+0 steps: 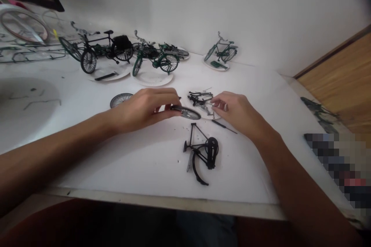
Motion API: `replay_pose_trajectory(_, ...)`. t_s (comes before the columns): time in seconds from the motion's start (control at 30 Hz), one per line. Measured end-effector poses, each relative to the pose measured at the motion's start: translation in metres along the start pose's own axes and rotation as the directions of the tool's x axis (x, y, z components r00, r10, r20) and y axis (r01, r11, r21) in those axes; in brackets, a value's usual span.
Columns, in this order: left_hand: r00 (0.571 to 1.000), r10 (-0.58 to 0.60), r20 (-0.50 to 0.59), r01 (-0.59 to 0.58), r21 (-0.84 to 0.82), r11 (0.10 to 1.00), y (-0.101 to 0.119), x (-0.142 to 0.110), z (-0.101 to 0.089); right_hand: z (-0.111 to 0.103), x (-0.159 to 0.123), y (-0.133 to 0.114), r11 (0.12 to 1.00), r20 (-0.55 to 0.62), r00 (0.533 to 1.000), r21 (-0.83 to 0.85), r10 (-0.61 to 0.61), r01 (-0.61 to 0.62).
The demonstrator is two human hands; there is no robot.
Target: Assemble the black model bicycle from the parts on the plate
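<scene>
My left hand [153,106] pinches a small spoked model bicycle wheel [191,114] at its rim, tilted above the table. My right hand [232,110] is at a paper plate [215,116] of small black and silver bicycle parts [199,100]; its thumb and fingers are curled in a pinch, and what lies between them is too small to make out. Below the hands lies a black model bicycle frame [203,150] with a curved mudguard. A thin screwdriver [223,126] rests beside the plate. Another wheel [120,99] lies partly hidden behind my left hand.
Assembled model bicycles [107,48] stand along the back, with a green one [222,51] on a plate farther right. Loose wire pieces [43,100] lie at left. The white table [130,166] ends at a front edge near me; a wooden panel [339,81] stands at right.
</scene>
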State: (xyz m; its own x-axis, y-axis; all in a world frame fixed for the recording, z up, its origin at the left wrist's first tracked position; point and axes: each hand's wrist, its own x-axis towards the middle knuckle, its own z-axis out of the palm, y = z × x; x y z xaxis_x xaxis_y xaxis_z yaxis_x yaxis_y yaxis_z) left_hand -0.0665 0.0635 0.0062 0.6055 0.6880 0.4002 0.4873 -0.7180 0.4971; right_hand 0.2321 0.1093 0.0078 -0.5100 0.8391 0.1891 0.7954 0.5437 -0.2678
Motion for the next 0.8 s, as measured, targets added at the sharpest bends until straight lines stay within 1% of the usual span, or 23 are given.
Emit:
replay_pose_trajectory(0.03, 0.996, 0.076, -0.038, -0.075, 0.027, 0.997, 0.000, 0.000, -0.002, 0.000, 0.000, 0.000, 1.000, -0.004, 1.000, -0.001, 0.010, -0.010)
replay_pose_trajectory(0.07, 0.989, 0.128, -0.073, -0.125, 0.044, 0.991, 0.000, 0.001, -0.004, 0.000, 0.000, 0.001, 1.000, -0.005, 1.000, -0.002, 0.021, -0.021)
replay_pose_trajectory(0.13, 0.979, 0.172, -0.108, -0.165, 0.075, 0.983, 0.000, 0.000, -0.007, -0.002, -0.001, 0.000, 0.999, -0.021, 0.999, 0.004, 0.037, -0.037)
replay_pose_trajectory(0.17, 0.980, 0.172, -0.105, -0.163, 0.088, 0.983, 0.000, 0.000, -0.008, -0.004, -0.001, -0.001, 0.999, -0.038, 0.999, 0.018, 0.035, -0.034)
replay_pose_trajectory(0.2, 0.984, 0.155, -0.086, -0.147, 0.094, 0.985, 0.000, -0.001, -0.008, -0.006, -0.002, -0.003, 0.999, -0.067, 0.997, 0.040, 0.028, -0.025)
replay_pose_trajectory(0.27, 0.996, 0.085, -0.027, -0.082, 0.097, 0.992, 0.000, -0.004, -0.006, -0.011, -0.004, -0.009, 0.993, -0.171, 0.985, 0.116, 0.001, 0.019)
replay_pose_trajectory(0.37, 0.998, -0.035, 0.058, 0.028, 0.119, 0.992, 0.000, -0.007, -0.002, -0.014, -0.005, -0.027, 0.955, -0.350, 0.936, 0.258, -0.046, 0.144)
replay_pose_trajectory(0.43, 0.995, -0.061, 0.077, 0.052, 0.121, 0.991, -0.001, -0.008, 0.002, -0.011, -0.007, -0.042, 0.916, -0.378, 0.919, 0.321, -0.111, 0.242)
replay_pose_trajectory(0.47, 0.995, -0.059, 0.077, 0.051, 0.112, 0.992, -0.002, -0.008, 0.003, -0.008, -0.007, -0.049, 0.898, -0.364, 0.920, 0.340, -0.147, 0.278)
replay_pose_trajectory(0.53, 0.997, -0.039, 0.069, 0.034, 0.080, 0.996, -0.002, -0.008, 0.005, -0.001, -0.008, -0.061, 0.864, -0.325, 0.922, 0.381, -0.210, 0.331)
replay_pose_trajectory(0.6, 0.998, -0.016, 0.063, 0.015, 0.017, 1.000, -0.002, -0.007, 0.006, 0.006, -0.009, -0.068, 0.838, -0.313, 0.921, 0.418, -0.230, 0.351)
replay_pose_trajectory(0.67, 0.998, -0.011, 0.055, 0.016, -0.093, 0.996, -0.001, -0.006, 0.008, 0.012, -0.010, -0.071, 0.818, -0.313, 0.921, 0.449, -0.234, 0.360)
replay_pose_trajectory(0.8, 0.995, -0.074, 0.061, 0.090, -0.328, 0.940, 0.002, -0.004, 0.012, 0.018, -0.010, -0.071, 0.779, -0.315, 0.913, 0.490, -0.260, 0.391)
